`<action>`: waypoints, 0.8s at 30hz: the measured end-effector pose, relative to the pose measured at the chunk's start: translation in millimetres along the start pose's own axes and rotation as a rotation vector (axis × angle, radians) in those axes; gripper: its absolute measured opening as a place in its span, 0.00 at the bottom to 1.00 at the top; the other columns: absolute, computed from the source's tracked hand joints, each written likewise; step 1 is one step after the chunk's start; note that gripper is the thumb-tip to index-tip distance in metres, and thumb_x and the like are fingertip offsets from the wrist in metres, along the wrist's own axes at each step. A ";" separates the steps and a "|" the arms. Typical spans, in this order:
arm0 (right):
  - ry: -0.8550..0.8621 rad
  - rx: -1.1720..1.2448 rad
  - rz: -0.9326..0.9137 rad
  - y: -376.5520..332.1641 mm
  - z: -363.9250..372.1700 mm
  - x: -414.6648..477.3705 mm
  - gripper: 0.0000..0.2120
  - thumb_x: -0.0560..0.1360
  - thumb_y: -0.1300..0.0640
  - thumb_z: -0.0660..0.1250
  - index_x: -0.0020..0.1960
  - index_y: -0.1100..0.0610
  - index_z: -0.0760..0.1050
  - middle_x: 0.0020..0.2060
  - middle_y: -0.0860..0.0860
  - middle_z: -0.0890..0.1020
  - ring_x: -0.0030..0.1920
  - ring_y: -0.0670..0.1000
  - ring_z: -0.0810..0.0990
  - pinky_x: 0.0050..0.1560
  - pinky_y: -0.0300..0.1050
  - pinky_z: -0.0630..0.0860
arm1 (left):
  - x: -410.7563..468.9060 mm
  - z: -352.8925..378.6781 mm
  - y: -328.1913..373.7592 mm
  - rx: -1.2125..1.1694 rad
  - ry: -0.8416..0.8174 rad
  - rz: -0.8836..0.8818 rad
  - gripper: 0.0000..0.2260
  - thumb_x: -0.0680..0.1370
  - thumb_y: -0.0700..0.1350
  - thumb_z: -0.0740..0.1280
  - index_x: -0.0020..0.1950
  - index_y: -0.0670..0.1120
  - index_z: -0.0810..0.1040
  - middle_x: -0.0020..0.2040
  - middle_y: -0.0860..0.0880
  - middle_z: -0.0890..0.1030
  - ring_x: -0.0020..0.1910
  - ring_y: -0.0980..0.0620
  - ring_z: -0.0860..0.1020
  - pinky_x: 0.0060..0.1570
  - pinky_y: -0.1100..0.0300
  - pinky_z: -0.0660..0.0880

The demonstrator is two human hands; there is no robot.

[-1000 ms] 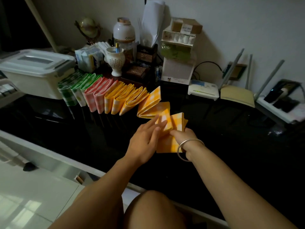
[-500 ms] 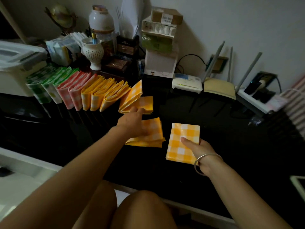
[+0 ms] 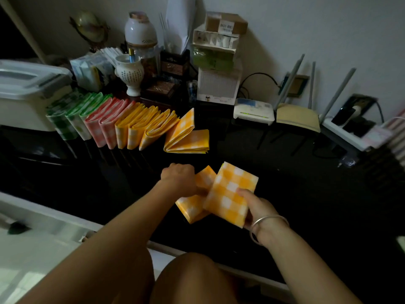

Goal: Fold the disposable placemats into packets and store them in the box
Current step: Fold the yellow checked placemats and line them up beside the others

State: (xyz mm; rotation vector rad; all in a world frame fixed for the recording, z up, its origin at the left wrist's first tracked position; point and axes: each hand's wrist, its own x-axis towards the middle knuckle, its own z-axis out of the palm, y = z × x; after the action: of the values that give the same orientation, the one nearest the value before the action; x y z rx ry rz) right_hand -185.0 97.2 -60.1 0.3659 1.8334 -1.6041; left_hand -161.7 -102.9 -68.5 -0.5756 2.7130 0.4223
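Note:
My right hand (image 3: pixel 257 208) grips a folded yellow checked placemat packet (image 3: pixel 232 191) by its near edge, tilted over the black table (image 3: pixel 295 189). My left hand (image 3: pixel 179 179) holds a second yellow checked packet (image 3: pixel 195 207), which lies partly under the first. Another yellow packet (image 3: pixel 188 137) lies half open farther back. A row of folded packets (image 3: pixel 111 123), green, pink and yellow, leans against the white lidded storage box (image 3: pixel 24 97) at the far left.
Clutter lines the back wall: a white vase (image 3: pixel 130 73), a jar, stacked cartons (image 3: pixel 217 62), two routers (image 3: pixel 254 110) with antennas and a power strip (image 3: pixel 350 128). My knee (image 3: pixel 197 279) is at the table's near edge.
My right hand has brought its packet left until it overlaps the one in my left hand. My left hand has pulled its packet nearer to me.

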 end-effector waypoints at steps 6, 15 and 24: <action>0.050 -0.498 -0.137 -2.6 6.6 3.8 0.15 0.74 0.45 0.65 0.49 0.57 0.80 0.46 0.54 0.83 0.48 0.56 0.81 0.57 0.52 0.76 | -24.3 21.2 2.8 -0.317 0.136 -0.129 0.16 0.76 0.57 0.64 0.52 0.45 0.72 0.54 0.45 0.78 0.52 0.43 0.76 0.47 0.52 0.74; -0.115 -0.208 -0.097 2.5 20.3 -2.7 0.06 0.77 0.53 0.66 0.50 0.54 0.79 0.46 0.53 0.84 0.46 0.53 0.82 0.48 0.47 0.78 | -43.1 30.4 13.2 -1.048 0.070 -0.107 0.36 0.76 0.72 0.49 0.66 0.46 0.74 0.63 0.44 0.78 0.61 0.44 0.76 0.65 0.46 0.70; 0.170 -0.204 -0.365 9.9 35.6 -5.4 0.33 0.66 0.38 0.72 0.64 0.52 0.65 0.57 0.53 0.77 0.55 0.55 0.78 0.58 0.55 0.76 | -58.5 38.9 39.1 -1.250 0.207 0.073 0.26 0.72 0.67 0.62 0.58 0.48 0.71 0.55 0.47 0.80 0.53 0.49 0.81 0.58 0.44 0.77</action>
State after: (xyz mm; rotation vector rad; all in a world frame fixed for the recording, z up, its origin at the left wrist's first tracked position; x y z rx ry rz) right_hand -164.5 66.4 -65.2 0.0787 2.2737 -1.6379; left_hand -118.2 -35.5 -72.9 -0.8040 2.3329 2.1952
